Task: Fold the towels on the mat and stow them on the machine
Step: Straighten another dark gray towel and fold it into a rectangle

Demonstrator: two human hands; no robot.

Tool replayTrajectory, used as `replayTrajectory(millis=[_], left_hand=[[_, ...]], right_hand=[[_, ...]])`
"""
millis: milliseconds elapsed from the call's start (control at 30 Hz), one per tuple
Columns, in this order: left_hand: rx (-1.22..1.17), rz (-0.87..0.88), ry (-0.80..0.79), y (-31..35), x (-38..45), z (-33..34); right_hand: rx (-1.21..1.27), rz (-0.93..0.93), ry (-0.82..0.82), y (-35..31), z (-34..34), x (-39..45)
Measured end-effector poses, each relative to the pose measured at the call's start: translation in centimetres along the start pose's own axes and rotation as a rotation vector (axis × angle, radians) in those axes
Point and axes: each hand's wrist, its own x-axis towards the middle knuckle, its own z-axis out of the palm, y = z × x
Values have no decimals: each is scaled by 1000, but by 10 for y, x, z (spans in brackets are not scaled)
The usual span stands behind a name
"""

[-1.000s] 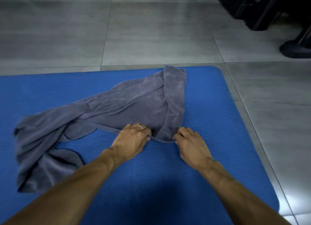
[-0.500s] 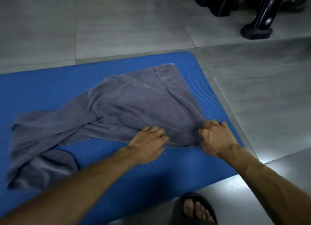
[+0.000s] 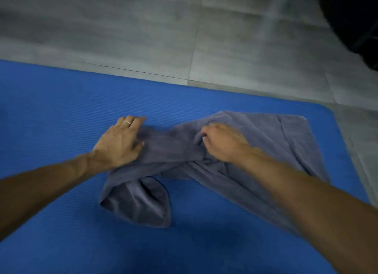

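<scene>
A grey towel (image 3: 272,142) lies on the blue mat (image 3: 61,114), flat at its right end and twisted and bunched at its left end near the mat's middle. My left hand (image 3: 120,142), with a ring on one finger, rests on the bunched left part with its fingers on the cloth. My right hand (image 3: 221,142) pinches a fold of the towel's middle, fingers curled into the fabric. The frame is blurred by motion.
Grey floor tiles (image 3: 163,34) lie beyond the mat's far edge and to its right. A dark piece of the machine (image 3: 360,20) fills the top right corner. Bare mat spreads to the left and in front of the towel.
The towel's right end is now spread flat near the mat's right edge. Both hands have left its near edge and moved onto the twisted left and middle parts. The view has swung left.
</scene>
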Motion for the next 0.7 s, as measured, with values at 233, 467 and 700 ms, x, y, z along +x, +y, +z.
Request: replayTrajectory(millis=[233,467,700], left_hand=[[-277,-168,-320,-26,7,16],[66,24,232,-45,-30,-33],[-137,-166,-234,-86,-61,-25]], right_hand=[[-101,6,-129,-41,30,64],[300,152,376,-25,-9,61],[-8,196,89,-43,-8,70]])
